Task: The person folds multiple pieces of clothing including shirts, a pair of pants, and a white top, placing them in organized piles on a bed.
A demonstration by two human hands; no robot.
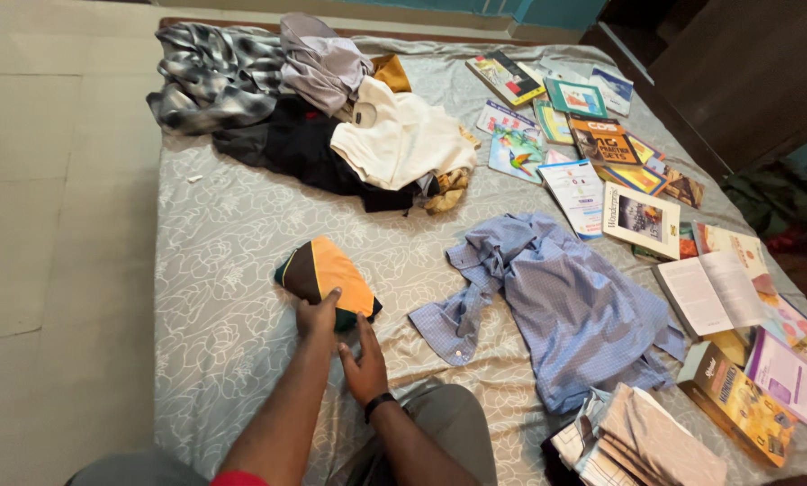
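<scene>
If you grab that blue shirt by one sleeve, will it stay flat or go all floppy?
Probably floppy: the blue shirt already lies crumpled in soft folds on the bedsheet. It looks thin, so likely light. It should not roll or break.

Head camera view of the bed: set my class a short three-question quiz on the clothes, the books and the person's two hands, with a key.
1. True or false: the left hand rests on the folded orange, brown and green cloth garment.
2. Multiple choice: the crumpled light blue cotton shirt lies (A) on the tiled floor, (B) on the grey floral bedsheet, (C) on the pile of clothes.
3. Fill in: the scattered paper books and magazines lie along the bed's ____ side, as the camera sees it.

Key
1. True; the right hand, with a dark wristband, lies beside the garment.
2. B.
3. Right.
</scene>
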